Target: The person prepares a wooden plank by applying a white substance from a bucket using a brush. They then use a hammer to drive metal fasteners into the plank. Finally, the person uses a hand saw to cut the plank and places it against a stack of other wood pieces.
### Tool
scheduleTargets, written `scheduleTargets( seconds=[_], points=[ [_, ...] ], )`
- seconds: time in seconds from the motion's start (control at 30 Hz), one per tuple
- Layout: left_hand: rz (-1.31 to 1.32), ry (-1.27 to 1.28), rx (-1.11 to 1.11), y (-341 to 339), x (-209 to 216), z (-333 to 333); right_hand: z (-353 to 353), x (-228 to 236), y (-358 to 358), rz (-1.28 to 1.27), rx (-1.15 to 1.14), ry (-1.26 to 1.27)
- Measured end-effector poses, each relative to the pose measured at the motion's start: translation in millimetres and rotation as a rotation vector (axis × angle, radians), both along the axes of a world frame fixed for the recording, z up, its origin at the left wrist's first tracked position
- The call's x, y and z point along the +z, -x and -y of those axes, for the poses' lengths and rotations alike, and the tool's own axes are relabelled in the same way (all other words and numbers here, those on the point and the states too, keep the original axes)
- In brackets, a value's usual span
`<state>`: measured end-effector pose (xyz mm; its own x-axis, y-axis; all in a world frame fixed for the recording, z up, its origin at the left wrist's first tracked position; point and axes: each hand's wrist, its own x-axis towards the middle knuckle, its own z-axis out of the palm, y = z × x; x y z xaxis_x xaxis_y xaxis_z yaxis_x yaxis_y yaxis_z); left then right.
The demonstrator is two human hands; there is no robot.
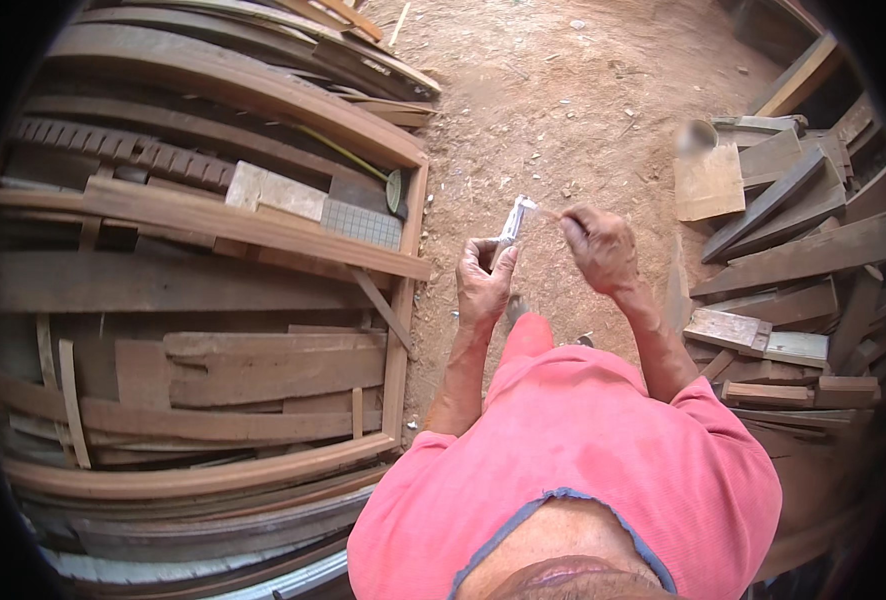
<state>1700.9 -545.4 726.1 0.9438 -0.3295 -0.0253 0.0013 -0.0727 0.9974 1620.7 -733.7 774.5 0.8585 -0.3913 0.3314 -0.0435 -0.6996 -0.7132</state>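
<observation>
Left hand (pixel 485 285) pinches a slim, whitish piece (pixel 514 218); right hand (pixel 601 245) curled, grip too blurred to tell.

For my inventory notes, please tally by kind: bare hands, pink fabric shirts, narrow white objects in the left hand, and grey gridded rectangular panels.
Bare hands, left hand and right hand: 2
Pink fabric shirt: 1
Narrow white object: 1
Grey gridded rectangular panel: 1
Total: 5
</observation>
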Motion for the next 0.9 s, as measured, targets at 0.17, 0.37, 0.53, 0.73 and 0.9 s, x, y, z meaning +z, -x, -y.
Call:
scheduleTargets(
  seconds=[0.17,0.37,0.53,0.73,0.9],
  points=[
    [0.270,-0.145,-0.002,-92,2,64,53,17,-71,0.013,-0.013,0.047],
    [0.688,-0.158,-0.148,-221,8,147,129,0,-175,-0.078,-0.276,0.179],
    [0.725,-0.161,-0.321,-305,13,211,244,-74,-194,-0.244,-0.645,0.008],
    [0.508,-0.127,-0.418,-360,-6,326,325,-316,-51,-0.912,-0.850,-0.192],
    [0.353,-0.257,-0.385,-447,-47,391,281,-472,80,-1.296,-1.191,-0.769]
  ],
)
